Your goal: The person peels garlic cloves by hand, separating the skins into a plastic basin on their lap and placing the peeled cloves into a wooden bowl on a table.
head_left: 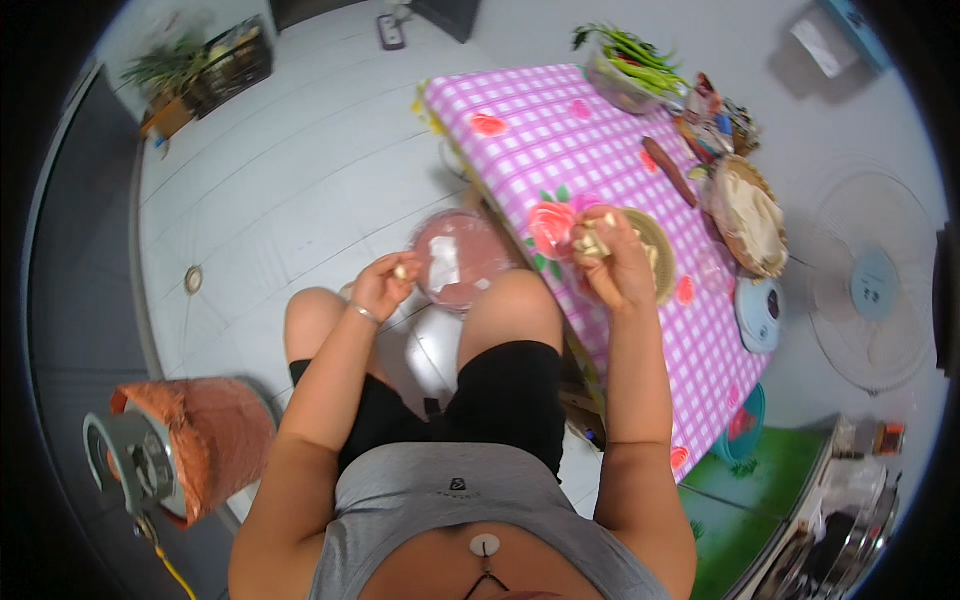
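The person's left hand [381, 287] is pinching one small, pale, clove-like piece [400, 271] b/w thumb & fingers; the tips are closing on it lightly, prob. b/c it's tiny and a full fist would be hiding it. The right hand [618, 265] is curling palm-up around a cluster of small cream-coloured pieces [592, 243], fingers cupping rather than squeezing, prob. so the loose bits aren't spilling. It's hovering over or just beside a round, tan, woven-looking tray [667, 270], where more pale bits are lying; can't tell if hand & tray are touching. The tray is resting near the edge of the table w/ its pink-and-white checked, rose-printed cloth [510, 100], likely for easy reach. A round, reddish-pink basin [480, 285] is sitting low, just beyond the knees, holding a crumpled white scrap [444, 262]; that spot is prob. letting anything dropped fall in. Farther back, a long, reddish-brown, sausage-shaped item [668, 170] is lying near a wicker basket w/ a cream cloth [752, 222], both prob. sitting off to the side to leave the near edge usable.
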A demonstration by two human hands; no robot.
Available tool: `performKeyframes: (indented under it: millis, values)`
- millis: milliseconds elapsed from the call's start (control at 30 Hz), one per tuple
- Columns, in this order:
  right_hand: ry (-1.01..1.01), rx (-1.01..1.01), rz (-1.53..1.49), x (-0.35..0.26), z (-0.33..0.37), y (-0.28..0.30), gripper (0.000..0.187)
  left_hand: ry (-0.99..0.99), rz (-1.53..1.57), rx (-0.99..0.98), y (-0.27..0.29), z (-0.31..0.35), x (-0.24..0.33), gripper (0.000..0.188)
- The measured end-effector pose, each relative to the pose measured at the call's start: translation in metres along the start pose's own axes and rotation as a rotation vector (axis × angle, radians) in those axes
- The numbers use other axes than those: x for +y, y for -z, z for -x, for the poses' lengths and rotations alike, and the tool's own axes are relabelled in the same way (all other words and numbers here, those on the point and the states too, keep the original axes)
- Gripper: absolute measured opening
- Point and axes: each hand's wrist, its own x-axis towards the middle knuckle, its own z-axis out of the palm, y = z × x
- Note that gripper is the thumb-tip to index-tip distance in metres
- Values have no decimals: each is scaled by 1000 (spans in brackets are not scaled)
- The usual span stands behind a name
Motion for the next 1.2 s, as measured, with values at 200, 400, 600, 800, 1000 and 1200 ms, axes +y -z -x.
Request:
performKeyframes:
  millis: [200,400,600,800,1000,1200]
  values:
    - [-188,34,133,148,-39,-44,9,-14,200,-61,-26,9,-1,40]
    - [176,83,743,258,-55,-72,17,-37,321,-104,-33,12,0,54]
    - [463,21,907,262,-43,-88,23,-110,375,21,-16,1,-7,49]
    - [217,46,467,268,-49,-84,25,-139,417,209,-30,0,-6,44]
    - [-1,-103,37,257,-47,-80,35,-118,402,250,-43,8,1,33]
    - [9,-120,-72,254,-50,-81,36,-60,395,277,-44,8,1,25]
